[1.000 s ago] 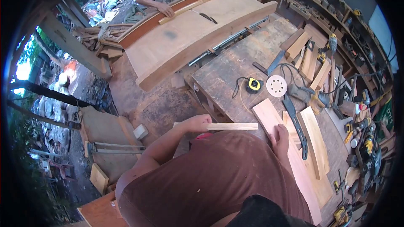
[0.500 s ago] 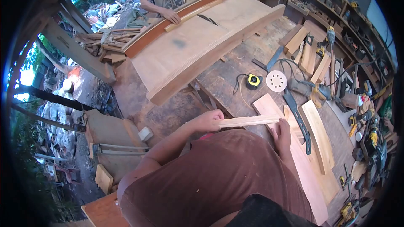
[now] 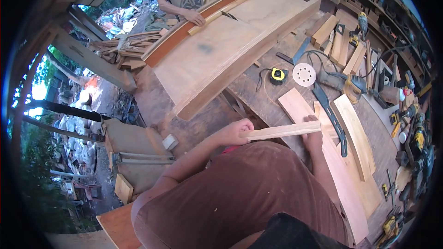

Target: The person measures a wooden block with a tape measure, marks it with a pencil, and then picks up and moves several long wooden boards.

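Note:
A narrow wooden strip (image 3: 281, 131) spans crosswise in front of my body, above the near edge of the workbench. Its left end is gripped by my left hand (image 3: 237, 132), with the fingers curled round it. Toward the other end, my right hand (image 3: 313, 136) holds the strip from behind and below, its fingers partly hidden by the wood. Under and beyond my right hand lies a pale wooden board (image 3: 295, 103). Close by on the bench are a dark slotted tool (image 3: 330, 117) and a curved wooden piece (image 3: 353, 133).
Across the bench, a co-worker's hand (image 3: 194, 17) rests on a wooden strip on a large curved panel (image 3: 221, 46). A tape measure (image 3: 278, 76), a sanding disc (image 3: 304, 74) and a corded power tool (image 3: 339, 83) lie ahead. Drills and hand tools crowd the right side (image 3: 417, 138).
The strip has turned slightly, and its right end now extends past my right hand. The camera view has shifted a little. The co-worker's near hand has slid slightly along the panel.

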`<state>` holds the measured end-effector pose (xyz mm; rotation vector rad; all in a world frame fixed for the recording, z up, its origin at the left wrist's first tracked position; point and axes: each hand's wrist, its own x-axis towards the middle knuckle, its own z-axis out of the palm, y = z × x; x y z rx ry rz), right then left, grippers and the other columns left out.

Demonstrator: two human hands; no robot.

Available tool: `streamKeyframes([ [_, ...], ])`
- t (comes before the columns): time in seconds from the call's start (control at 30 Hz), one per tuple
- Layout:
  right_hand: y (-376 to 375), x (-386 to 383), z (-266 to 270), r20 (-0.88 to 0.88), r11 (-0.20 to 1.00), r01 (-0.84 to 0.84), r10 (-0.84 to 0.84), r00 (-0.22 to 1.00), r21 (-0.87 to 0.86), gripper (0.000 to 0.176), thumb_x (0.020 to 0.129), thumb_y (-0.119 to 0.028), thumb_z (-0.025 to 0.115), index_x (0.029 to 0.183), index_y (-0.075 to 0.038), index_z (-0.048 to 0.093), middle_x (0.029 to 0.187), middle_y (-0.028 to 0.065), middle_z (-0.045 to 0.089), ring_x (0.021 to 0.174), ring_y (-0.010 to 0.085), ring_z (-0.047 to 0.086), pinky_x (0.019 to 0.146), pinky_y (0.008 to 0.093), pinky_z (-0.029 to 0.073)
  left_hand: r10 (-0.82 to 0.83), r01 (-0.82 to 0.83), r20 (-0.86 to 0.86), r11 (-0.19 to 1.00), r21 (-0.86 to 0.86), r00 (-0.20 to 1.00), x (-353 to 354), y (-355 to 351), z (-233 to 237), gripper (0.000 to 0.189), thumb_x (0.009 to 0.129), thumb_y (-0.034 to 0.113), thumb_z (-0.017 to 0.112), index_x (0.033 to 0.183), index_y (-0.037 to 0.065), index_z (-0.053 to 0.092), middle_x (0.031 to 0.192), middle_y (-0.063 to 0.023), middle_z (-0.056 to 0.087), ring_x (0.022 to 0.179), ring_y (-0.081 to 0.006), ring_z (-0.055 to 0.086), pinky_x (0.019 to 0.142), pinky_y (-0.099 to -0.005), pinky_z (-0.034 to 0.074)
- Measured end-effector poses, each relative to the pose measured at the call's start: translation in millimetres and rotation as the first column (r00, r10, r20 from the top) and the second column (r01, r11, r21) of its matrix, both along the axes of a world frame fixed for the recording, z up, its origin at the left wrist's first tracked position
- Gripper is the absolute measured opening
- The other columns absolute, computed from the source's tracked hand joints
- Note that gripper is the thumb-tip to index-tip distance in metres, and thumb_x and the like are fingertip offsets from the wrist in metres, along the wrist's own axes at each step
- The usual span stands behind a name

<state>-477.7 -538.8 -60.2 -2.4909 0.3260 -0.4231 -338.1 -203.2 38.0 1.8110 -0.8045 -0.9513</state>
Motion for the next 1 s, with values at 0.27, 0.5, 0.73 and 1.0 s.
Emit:
streamKeyframes([
  [0.27, -1.9, 3.8, -13.6, 0.131, 0.998, 0.028, -0.021, 0.991, -0.051, 0.044, 0.082, -0.017, 0.073, 0.122, -0.006, 0.061, 0.130, 0.0159, 0.057, 0.128, 0.0333, 0.049, 0.108, 0.0412, 0.041, -0.018, 0.016, 0.040, 0.998, 0.059, 0.999, -15.4, -8.5, 2.1, 0.041, 0.075, 0.009, 0.066, 0.113, 0.006, 0.053, 0.095, -0.0034, 0.059, 0.091, -0.0116, 0.056, 0.083, -0.0290, 0.046],
  [0.5, -2.4, 3.1, -10.3, 0.097, 0.996, 0.026, -0.018, 0.995, -0.082, 0.040, 0.084, -0.018, 0.071, 0.121, -0.005, 0.062, 0.131, 0.0159, 0.057, 0.128, 0.0337, 0.049, 0.108, 0.0415, 0.041, -0.009, 0.009, -0.019, 1.000, 0.020, 1.000, -21.6, -9.5, -2.4, 0.040, 0.077, 0.006, 0.066, 0.114, 0.007, 0.053, 0.099, -0.0035, 0.058, 0.095, -0.0114, 0.055, 0.085, -0.0284, 0.045],
  [0.73, -13.4, 7.1, -7.5, 0.114, 0.953, 0.042, -0.079, 0.990, 0.301, 0.030, 0.092, -0.019, 0.064, 0.115, -0.001, 0.064, 0.116, 0.0165, 0.064, 0.113, 0.0302, 0.060, 0.097, 0.0380, 0.047, -0.002, 0.003, -0.040, 1.000, 0.017, 0.999, -19.0, -3.6, -9.3, 0.038, 0.079, 0.005, 0.065, 0.114, 0.006, 0.052, 0.100, -0.0025, 0.058, 0.095, -0.0105, 0.055, 0.085, -0.0276, 0.046],
  [1.0, -28.1, 67.4, 234.0, 0.562, 0.586, -0.698, 0.440, 0.701, 0.412, 0.071, 0.100, -0.063, 0.029, 0.081, -0.003, 0.062, 0.073, 0.0029, 0.060, 0.066, 0.0127, 0.056, 0.060, 0.0275, 0.044, -0.006, 0.007, -0.095, 1.000, 0.016, 0.995, 2.3, 17.1, -55.4, 0.030, 0.081, 0.004, 0.063, 0.109, 0.005, 0.053, 0.093, -0.0014, 0.060, 0.085, -0.0084, 0.057, 0.074, -0.0260, 0.048],
])
